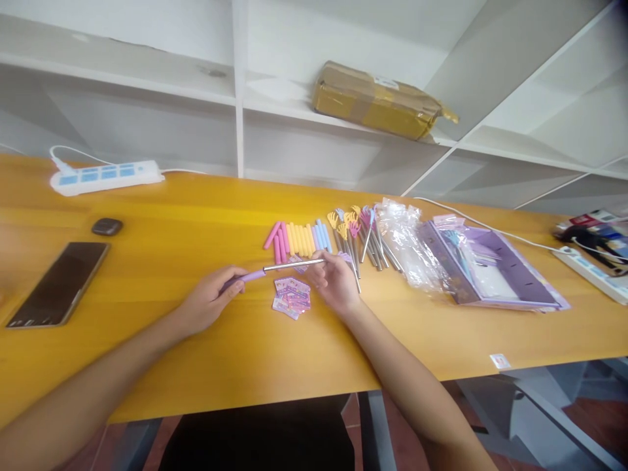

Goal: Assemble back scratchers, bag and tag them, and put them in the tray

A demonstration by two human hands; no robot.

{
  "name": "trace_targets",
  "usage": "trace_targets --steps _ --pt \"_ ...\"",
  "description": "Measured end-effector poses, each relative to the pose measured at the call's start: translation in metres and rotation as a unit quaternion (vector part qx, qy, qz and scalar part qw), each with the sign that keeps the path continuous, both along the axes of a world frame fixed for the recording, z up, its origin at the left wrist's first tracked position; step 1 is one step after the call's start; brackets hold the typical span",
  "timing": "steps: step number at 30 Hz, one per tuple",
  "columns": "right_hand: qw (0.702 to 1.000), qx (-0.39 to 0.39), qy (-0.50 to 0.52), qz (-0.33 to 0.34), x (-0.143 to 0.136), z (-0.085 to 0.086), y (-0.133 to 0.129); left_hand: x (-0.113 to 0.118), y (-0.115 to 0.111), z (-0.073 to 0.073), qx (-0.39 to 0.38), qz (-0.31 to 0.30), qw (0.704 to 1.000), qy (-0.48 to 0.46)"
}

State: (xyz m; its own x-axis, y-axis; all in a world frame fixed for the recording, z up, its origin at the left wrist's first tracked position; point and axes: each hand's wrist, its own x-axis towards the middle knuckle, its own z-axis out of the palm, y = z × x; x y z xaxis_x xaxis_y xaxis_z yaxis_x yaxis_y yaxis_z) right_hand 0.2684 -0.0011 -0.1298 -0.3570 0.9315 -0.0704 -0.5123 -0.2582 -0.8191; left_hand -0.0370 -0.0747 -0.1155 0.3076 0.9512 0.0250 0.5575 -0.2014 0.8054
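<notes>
Here the left hand (209, 302) pinches a purple sleeve (248, 277) in closed fingers, while the right hand (335, 281) grips the far end of a metal rod (294, 265) running between both hands, just above the desk (196, 229). The sleeve seems only partly on. Loose sleeves (297, 239) and bare claw-tipped rods (360, 239) lie behind, so apparently most remain unassembled.

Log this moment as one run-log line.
left hand: holds purple sleeve | right hand: holds metal rod | rod end meets sleeve | stickers below | table
</notes>
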Motion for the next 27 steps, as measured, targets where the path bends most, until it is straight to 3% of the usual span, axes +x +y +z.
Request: trace_targets --steps 27 --pt "0.991 0.074 -0.094 -0.063 -0.0002 -0.0027 -0.0001 0.0025 -0.0034 -0.0086 0.075 0.003 0.994 0.079"
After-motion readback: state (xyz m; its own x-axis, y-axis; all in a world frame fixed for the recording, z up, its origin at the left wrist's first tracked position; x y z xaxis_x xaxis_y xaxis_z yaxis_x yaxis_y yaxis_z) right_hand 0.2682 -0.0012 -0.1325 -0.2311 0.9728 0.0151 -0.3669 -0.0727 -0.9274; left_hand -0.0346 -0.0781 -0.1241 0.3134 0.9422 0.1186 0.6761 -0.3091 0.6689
